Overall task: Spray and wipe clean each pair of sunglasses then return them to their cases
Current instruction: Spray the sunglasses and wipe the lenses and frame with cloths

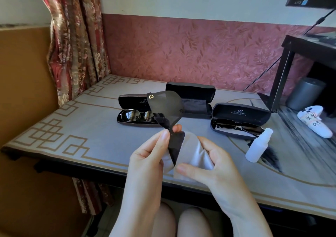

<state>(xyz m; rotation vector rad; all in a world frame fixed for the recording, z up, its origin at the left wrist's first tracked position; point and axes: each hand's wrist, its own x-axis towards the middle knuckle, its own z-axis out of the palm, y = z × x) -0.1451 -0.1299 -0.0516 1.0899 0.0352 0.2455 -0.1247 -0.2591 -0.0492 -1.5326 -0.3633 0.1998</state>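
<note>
Left hand (pixel 145 156): grip pinched, thumb and forefinger on frame of dark sunglasses (pixel 165 105), pair held up above surface (pixel 81 127). Right hand (pixel 214 165): grip curled round pale cloth (pixel 196 153), cloth folded over lower lens. Middle case (pixel 192 91) open behind. Left case (pixel 134 100) open, metal-framed pair (pixel 136 115) inside. Right case (pixel 240 111) open, dark pair (pixel 231 124) inside. Spray bottle (pixel 258 145) just beside right case.
</note>
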